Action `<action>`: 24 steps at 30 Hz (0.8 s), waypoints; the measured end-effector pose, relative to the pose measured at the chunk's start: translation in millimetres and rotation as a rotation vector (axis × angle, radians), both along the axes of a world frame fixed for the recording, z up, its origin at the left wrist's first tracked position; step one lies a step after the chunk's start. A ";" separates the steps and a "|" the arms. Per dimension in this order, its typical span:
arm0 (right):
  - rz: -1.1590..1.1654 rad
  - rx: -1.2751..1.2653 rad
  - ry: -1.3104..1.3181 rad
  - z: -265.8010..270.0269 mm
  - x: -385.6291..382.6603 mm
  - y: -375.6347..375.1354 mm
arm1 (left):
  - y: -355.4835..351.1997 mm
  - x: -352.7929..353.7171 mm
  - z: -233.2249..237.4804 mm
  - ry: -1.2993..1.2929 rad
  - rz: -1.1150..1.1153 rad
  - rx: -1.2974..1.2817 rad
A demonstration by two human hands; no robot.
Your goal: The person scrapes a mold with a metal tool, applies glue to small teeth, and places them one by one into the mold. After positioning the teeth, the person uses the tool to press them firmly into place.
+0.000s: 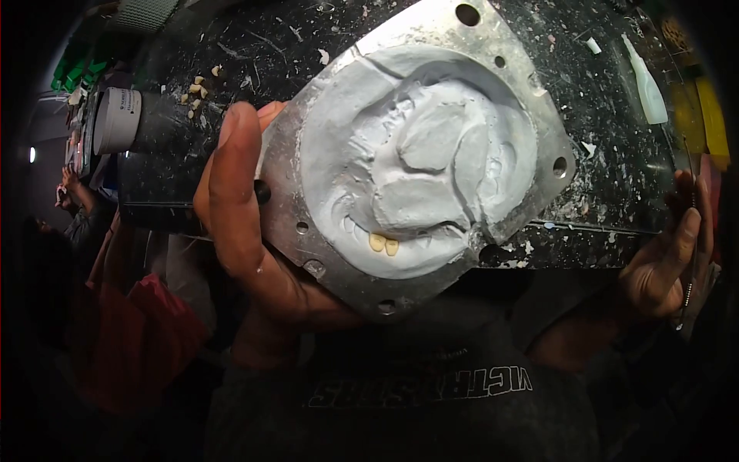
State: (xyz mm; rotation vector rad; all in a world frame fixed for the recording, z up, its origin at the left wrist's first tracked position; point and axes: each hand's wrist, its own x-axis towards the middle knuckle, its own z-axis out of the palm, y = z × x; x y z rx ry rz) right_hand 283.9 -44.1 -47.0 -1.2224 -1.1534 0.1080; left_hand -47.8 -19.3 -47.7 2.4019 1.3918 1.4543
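My left hand is wrapped around the left and lower edge of a metal denture flask half, which is tilted up towards me. Grey-white plaster fills it, with a horseshoe-shaped hollow and tooth-shaped imprints. Two yellowish artificial teeth sit side by side in the plaster near its lower edge. Off to the right, apart from the flask, my right hand is closed around a thin metal hand tool with a ridged handle. Its fingers are partly in shadow.
Several loose yellowish teeth lie on the scratched black worktop. A white tub stands at the left, and a pale tapered tube lies at the upper right. Another person's hand shows at far left.
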 end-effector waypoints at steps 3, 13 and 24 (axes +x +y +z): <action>0.200 0.022 -0.133 5.9 5.6 -2.3 | 2.8 -6.6 -6.3 -0.030 -0.041 0.041; 0.854 -0.186 -0.578 46.7 -85.4 -12.0 | 2.2 -29.1 -1.9 -0.032 -0.184 0.128; 0.872 -0.114 -0.379 19.0 -90.6 -10.6 | 21.7 -7.1 -28.5 -0.220 0.217 0.633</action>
